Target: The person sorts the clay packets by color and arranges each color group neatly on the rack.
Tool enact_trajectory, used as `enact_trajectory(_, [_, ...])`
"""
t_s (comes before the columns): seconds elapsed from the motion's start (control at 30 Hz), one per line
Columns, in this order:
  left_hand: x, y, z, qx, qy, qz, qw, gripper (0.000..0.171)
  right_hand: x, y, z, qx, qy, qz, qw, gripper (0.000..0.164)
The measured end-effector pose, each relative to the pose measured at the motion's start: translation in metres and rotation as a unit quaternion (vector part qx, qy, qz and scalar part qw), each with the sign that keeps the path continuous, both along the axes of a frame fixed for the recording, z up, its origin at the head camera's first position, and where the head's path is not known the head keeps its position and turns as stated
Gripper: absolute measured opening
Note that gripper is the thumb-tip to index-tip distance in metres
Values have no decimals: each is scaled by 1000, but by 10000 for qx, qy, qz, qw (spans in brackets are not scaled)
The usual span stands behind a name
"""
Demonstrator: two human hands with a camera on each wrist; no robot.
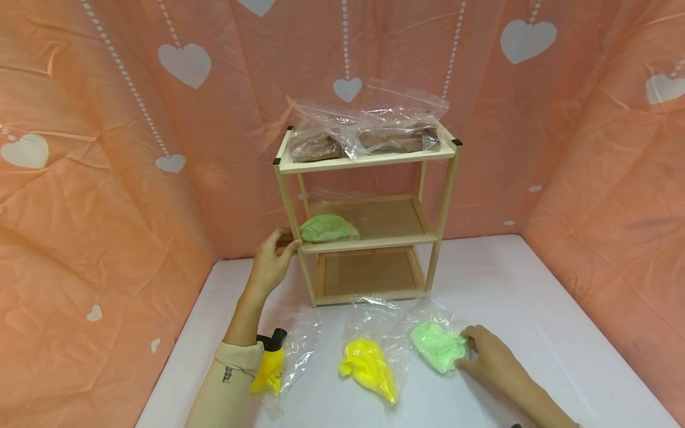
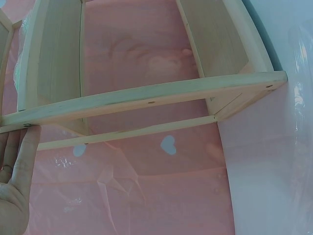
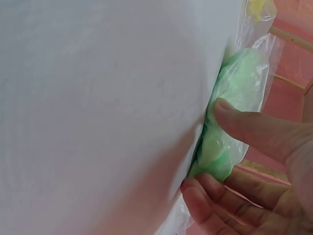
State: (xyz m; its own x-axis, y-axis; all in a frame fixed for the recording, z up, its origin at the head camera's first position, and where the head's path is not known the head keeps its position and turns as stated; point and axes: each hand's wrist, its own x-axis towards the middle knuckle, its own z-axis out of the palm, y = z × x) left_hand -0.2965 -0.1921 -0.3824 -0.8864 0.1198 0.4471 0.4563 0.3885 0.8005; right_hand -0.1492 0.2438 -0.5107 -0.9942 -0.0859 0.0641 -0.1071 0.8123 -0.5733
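Observation:
My left hand (image 1: 271,266) is at the left post of a small wooden three-tier shelf (image 1: 369,242). In the left wrist view, its straight fingers (image 2: 23,161) touch the outer side of that post (image 2: 151,98). On the table, my right hand (image 1: 492,355) grips the near right edge of a clear bag of light green slime or soft clay (image 1: 436,345). The right wrist view shows the thumb (image 3: 239,122) on top of this green bag (image 3: 244,73), with curled fingertips at its lower edge against the table.
Bags of brown material (image 1: 393,139) lie on the top tier, and another green bag (image 1: 327,228) sits on the middle tier. A yellow bag (image 1: 369,368) lies in front of the shelf. Left of it is a yellow item with a black top (image 1: 273,356), partly behind my forearm. Orange curtains (image 1: 107,238) surround the table.

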Motion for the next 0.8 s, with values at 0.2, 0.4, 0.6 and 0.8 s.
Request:
enact_trajectory(0.2, [-1, -1, -1, -46, -3, 9, 10000, 27, -3, -2, 0, -9, -100, 8, 9999, 43])
enact_trajectory(0.4, [-1, 0, -1, -87, -17, 43, 10000, 27, -2, -5, -1, -44, -65, 83, 9999, 41])
enact_trajectory(0.6, [-1, -1, -1, -84, 14, 33, 10000, 28, 3, -10, 2, -230, 318, 237, 9989, 39])
enact_trajectory(0.8, [-1, -1, -2, -91, 14, 42, 9999, 29, 9, -17, 7, -523, 1264, 307, 9901, 35])
